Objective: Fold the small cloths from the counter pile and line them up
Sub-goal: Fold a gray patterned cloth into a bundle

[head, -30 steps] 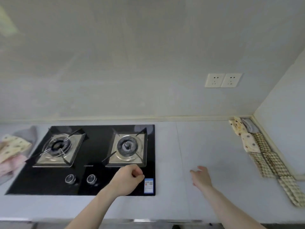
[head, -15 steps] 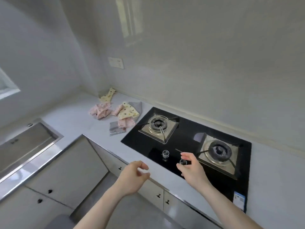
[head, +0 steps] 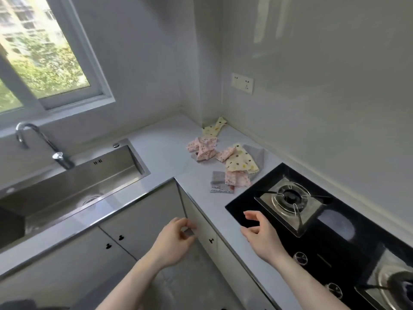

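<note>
Cloths (head: pixel 225 158) (pink, yellow, grey) lie heaped in the counter (head: pixel 169 153) corner beside the hob (head: pixel 330 231). Left hand (head: pixel 176 239) seems loosely curled, holding nothing; right hand (head: pixel 261 233) relaxed and spread, both well short of the pile.

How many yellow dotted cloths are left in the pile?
2: one yellow cloth in the far corner, another atop the heap beside the stove. More may be hidden underneath.

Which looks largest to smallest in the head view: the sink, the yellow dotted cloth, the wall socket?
1. sink
2. yellow dotted cloth
3. wall socket
The socket is farther from the camera, so its rank below the cloth is uncertain.
</note>
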The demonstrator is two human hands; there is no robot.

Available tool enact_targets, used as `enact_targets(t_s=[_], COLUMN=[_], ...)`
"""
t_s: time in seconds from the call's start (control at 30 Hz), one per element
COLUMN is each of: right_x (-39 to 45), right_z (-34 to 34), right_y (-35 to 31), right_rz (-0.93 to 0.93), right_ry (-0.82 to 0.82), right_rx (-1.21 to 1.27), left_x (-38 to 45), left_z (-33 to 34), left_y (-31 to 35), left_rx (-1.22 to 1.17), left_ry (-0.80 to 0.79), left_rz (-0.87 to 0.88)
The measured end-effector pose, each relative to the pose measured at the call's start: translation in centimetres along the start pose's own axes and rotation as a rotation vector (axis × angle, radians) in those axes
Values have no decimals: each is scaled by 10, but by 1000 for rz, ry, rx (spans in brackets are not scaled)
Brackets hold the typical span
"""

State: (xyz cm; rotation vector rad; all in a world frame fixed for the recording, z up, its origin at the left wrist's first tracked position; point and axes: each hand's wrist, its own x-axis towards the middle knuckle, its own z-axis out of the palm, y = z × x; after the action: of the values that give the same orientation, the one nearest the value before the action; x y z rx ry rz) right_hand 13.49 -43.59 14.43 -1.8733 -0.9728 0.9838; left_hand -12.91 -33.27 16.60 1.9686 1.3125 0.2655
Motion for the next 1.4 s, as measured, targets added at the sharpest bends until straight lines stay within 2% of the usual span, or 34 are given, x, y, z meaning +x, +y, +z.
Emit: enact_targets(t_s=[0.1, 0.2, 0.4, 0.6, 0.77, 0.93, 1.07, 1.2, 1.33, 1.4], right_x=[20, 76, 125, 153, 177, 202, 217, 236, 258, 272], right_z=[17, 43, 60, 69, 98, 127, 138, 144, 151, 161], right_y=[-14, -38, -56, -48, -49, -47, -36, -9, 32, 63], right_rz=[-15, -47, -39, 48, 147, 237, 273, 259, 182, 87], right_ry=[-51, -89, -78, 63, 264, 406, 437, 473, 509, 616], right_rx=[-40, -37, -60, -69, -80, -132, -201, -274, -401, -537], left_x=[14, 62, 130, 220, 294, 350, 371, 399, 426, 436], left_z=[-17, -43, -53, -56, -56, -44, -28, -3, 31, 48], left_y=[1, -11, -24, -23, -35, -64, -80, -93, -116, -131], left_rx=[30, 36, 92, 193, 307, 382, 407, 393, 301, 281], left_ry=[-8, 30, -98, -296, -488, -584, -592, -559, -488, -405], left_rz=[5, 0, 19, 153, 326, 448, 544, 730, 892, 972])
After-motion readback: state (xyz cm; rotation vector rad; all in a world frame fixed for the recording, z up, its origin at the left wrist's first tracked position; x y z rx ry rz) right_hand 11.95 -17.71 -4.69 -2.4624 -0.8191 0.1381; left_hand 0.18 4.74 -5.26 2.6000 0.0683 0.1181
